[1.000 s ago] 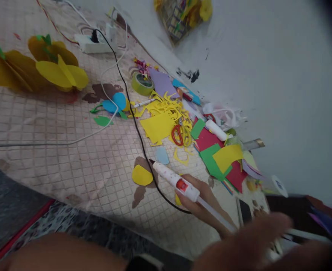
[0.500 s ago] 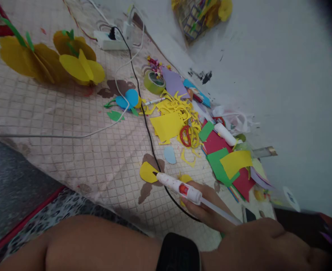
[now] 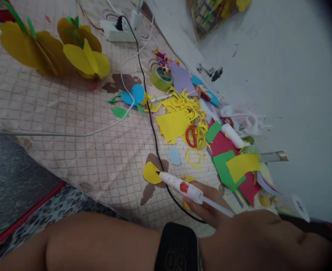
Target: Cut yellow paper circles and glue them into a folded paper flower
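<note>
1. Gun (image 3: 173, 181), clamped, it seems, in the right hand (image 3: 211, 191), tip over the disc (image 3: 150, 174).
2. Left hand (image 3: 253, 237), watch (image 3: 177, 244) at its wrist, by the gun's stick (image 3: 218, 207); I can't tell if it grips.
3. Scissors (image 3: 191, 136) near the gun, among scraps (image 3: 183, 102).

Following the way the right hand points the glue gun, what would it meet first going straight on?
The right hand would probably bring the glue gun to the yellow cutout first; the nozzle overlaps its edge in view, though touching or hovering is unclear.
</note>
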### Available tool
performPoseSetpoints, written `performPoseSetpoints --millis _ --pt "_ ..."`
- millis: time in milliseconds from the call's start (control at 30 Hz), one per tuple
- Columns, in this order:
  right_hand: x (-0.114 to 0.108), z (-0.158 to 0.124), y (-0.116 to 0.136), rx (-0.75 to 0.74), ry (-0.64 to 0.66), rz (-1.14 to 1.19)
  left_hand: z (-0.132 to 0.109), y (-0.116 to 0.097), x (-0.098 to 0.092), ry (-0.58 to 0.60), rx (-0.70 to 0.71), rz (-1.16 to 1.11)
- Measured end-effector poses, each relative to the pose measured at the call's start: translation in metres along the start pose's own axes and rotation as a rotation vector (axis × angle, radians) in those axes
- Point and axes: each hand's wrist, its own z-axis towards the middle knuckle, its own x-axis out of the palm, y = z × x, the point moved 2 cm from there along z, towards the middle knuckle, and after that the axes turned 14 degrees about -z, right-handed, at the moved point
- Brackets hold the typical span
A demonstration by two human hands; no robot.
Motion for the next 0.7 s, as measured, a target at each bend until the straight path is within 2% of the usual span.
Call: performPoseSetpoints --millis 100,233,333,467,567,633,700 --pt "0.002 0.003 -0.002 -0.017 0.024 -0.001 0.0 0.002 -0.005 0.045 0.118 -0.169" --pt "0.003 0.004 -0.003 -0.022 0.066 -0.032 0.006 0.006 -0.007 0.083 0.081 -0.338" --pt "0.002 0.003 -0.004 -0.014 0.076 -0.06 0.012 0.006 0.001 0.072 0.111 -0.473" --pt "0.0 0.005 -0.006 0.02 0.04 -0.091 0.016 0.006 0.012 -0.156 0.107 -0.567" --pt "0.002 0.012 -0.006 0.036 0.071 -0.132 0.013 0.004 0.014 -0.321 0.053 -0.545" --pt "0.004 0.016 -0.006 0.028 0.129 -0.169 0.012 0.004 0.016 -0.377 0.033 -0.516" --pt "0.006 0.017 -0.008 0.021 0.182 -0.202 0.011 0.002 0.019 -0.364 0.082 -0.397"
